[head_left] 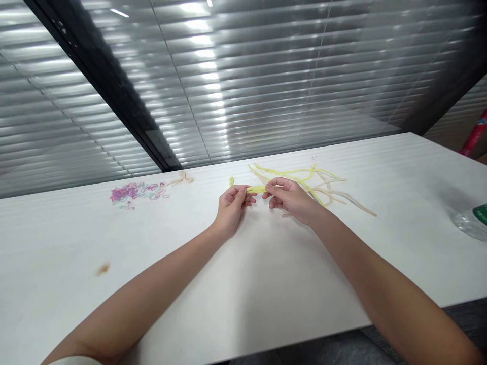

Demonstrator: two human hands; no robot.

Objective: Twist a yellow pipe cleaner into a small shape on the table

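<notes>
While I watch remotely, my left hand (229, 209) and right hand (292, 201) pinch one bright yellow strip (256, 189), narrow and straight, stretched between them over the desk (190, 304). Around it are several tangled yellow and beige strands (329, 191), one heap of uncountable pink-purple bands (127, 192), one knotted beige cord (184, 178) and one bottle (472, 224).

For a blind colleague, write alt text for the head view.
Left hand and right hand hold a yellow strand between them over a white table. Loose strands lie behind the right hand, small bands at left, a bottle at right.
</notes>
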